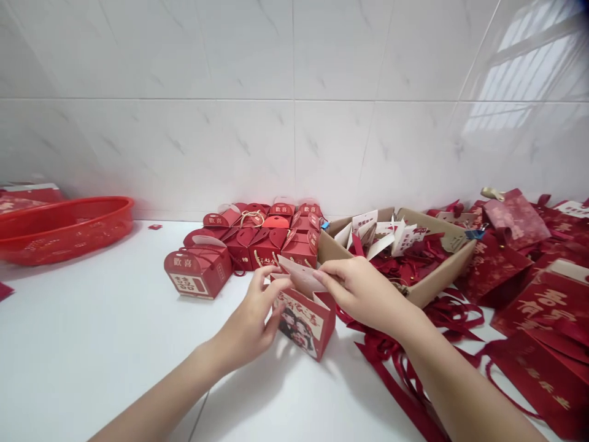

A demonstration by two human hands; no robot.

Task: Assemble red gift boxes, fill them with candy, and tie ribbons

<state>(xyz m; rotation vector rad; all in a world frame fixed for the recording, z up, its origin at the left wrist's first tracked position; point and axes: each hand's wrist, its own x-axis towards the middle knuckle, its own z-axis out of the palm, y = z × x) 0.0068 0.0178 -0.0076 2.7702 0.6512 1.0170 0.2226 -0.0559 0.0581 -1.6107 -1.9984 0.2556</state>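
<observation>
Left hand [251,324] and right hand [363,293], fingers curled, pinch the top flaps of a small red printed cardboard box [307,328] on the white tabletop [92,344]; uneven pressure could crease a flap or tip it.

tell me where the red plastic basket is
In the head view the red oval plastic basket sits far left on the white table, left of the small red gift boxes.
</observation>
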